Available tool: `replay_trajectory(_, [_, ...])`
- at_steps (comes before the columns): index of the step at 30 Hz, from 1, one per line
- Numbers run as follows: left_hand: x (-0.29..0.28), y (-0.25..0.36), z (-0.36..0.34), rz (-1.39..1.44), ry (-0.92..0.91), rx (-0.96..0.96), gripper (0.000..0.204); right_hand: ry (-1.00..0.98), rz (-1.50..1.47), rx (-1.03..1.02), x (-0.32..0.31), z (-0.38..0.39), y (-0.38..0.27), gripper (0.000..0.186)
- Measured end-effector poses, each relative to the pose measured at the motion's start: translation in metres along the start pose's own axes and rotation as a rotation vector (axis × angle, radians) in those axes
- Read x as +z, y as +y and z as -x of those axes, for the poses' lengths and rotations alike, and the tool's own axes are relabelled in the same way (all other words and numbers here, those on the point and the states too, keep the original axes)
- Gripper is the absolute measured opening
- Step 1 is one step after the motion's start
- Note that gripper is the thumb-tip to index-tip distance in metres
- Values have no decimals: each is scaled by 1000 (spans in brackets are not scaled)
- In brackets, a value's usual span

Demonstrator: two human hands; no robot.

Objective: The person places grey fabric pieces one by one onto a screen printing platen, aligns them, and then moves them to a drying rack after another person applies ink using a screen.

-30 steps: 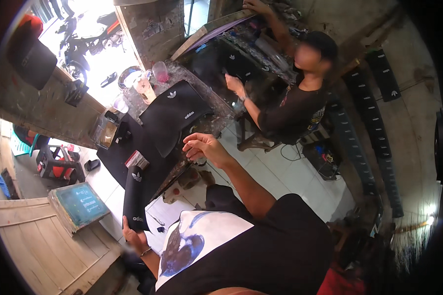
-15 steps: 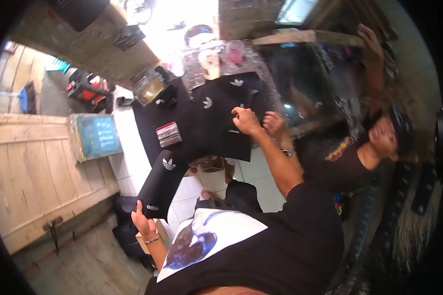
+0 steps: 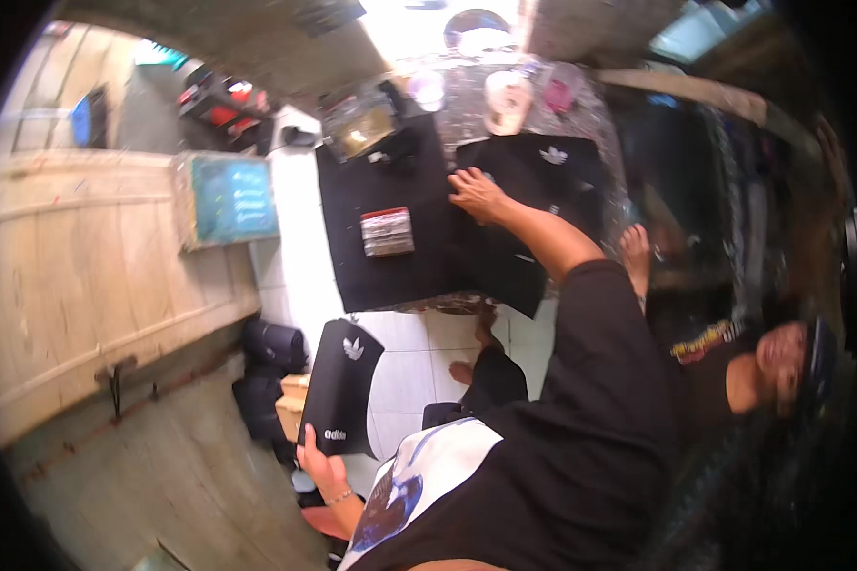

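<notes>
My left hand (image 3: 324, 468) grips the lower end of a black fabric panel (image 3: 338, 381) with a white leaf-like print and small white lettering. That panel hangs in front of me, apart from the table. My right hand (image 3: 481, 195) reaches over the table, fingers spread at the left edge of another black printed panel (image 3: 552, 205). Part of that panel's print is behind the hand. To its left is a plain black cloth (image 3: 352, 271) with a small block-like stack (image 3: 387, 232), red along one edge, lying on it.
A co-worker (image 3: 714, 366) sits at the right, one hand (image 3: 635, 249) by the table. Cups (image 3: 508, 100) and a clear box (image 3: 362, 128) stand at the back. A blue-green framed screen (image 3: 229, 202) leans by wooden boards (image 3: 114, 285) at left. Dark rolls (image 3: 274, 343) lie below.
My left hand has drawn its panel away from the table edge. My right hand has shifted onto the left edge of the panel on the table. The view has turned left; the co-worker's arm has lowered.
</notes>
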State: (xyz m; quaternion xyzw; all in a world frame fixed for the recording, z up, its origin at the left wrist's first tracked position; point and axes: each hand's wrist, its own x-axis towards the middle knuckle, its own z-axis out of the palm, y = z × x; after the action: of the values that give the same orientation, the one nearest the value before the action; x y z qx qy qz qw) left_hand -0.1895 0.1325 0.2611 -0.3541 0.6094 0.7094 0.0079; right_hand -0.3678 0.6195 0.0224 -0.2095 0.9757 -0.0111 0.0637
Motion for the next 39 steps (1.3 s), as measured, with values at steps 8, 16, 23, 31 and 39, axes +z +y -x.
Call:
replay_trajectory(8, [-13,-10,-31,-69,-196,-100,33,-401,-78,-42,-32,19,1,24])
replay_trajectory(16, [-2,11,-70,-154,-655,-51,30,-891,-702,88,-207,192,-153,45])
replay_trajectory(23, [11,-10,-92,-578,-1147,296,24,483,-1449,786,-189,370,-364,33])
replay_trajectory(31, [24,-86,25,-969,-1633,1023,19,1047,-1079,1416,-240,500,-622,11])
replay_trajectory(39, [14,-191,264,-1058,-1985,1230,20,1119,-342,1897,-294,683,-764,37])
